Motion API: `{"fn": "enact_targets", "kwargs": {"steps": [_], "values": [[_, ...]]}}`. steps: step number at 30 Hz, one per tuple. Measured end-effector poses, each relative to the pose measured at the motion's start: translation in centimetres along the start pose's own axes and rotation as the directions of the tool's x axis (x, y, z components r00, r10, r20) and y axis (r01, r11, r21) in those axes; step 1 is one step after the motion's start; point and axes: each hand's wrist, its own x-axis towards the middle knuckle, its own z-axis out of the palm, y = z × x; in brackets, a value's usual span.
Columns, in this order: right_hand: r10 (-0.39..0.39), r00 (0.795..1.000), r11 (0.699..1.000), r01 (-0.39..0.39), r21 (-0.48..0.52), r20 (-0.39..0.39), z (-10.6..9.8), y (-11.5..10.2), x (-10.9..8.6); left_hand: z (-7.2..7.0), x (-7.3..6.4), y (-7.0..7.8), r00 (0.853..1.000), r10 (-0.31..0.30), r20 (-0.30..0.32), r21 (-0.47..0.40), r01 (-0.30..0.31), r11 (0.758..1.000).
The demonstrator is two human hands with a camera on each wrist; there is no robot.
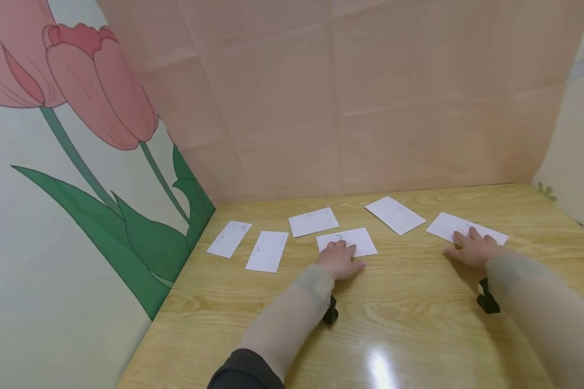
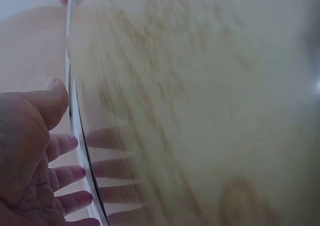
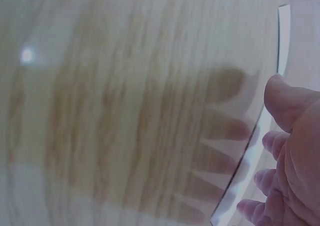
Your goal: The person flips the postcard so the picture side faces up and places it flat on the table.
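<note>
My left hand [image 1: 339,261] rests its fingertips on the near part of a white sheet of paper [image 1: 362,240] with small faint print, lying on the wooden table. Farther right, the spread fingers of my right hand [image 1: 475,249] touch another white sheet [image 1: 449,224]. In the left wrist view, the left hand [image 2: 25,156] has extended fingers meeting the thin edge of its paper [image 2: 80,121]. The right wrist view has the right hand [image 3: 300,156] with fingers reaching over its sheet [image 3: 284,41]. Neither hand grips anything.
More white sheets lie flat: two at the left, a tilted one [image 1: 229,239] and an upright one [image 1: 267,252]; two farther back, one at centre [image 1: 314,222] and one right of it [image 1: 395,215]. A pink cloth [image 1: 369,108] hangs behind the table [image 1: 408,324].
</note>
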Motion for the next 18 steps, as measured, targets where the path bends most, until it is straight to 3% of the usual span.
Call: {"fn": "enact_targets", "kwargs": {"steps": [7, 18], "values": [[0.026, 0.999, 0.998, -0.028, 0.048, 0.039, 0.9, 0.5, 0.8, 0.3, 0.2, -0.2, 0.999, -0.027, 0.021, -0.052, 0.028, 0.998], [-0.060, 0.998, 0.996, 0.059, -0.060, -0.009, 0.9, -0.1, -0.9, 0.0, 0.2, -0.1, 0.999, -0.034, 0.031, -0.040, 0.035, 0.999]]}}
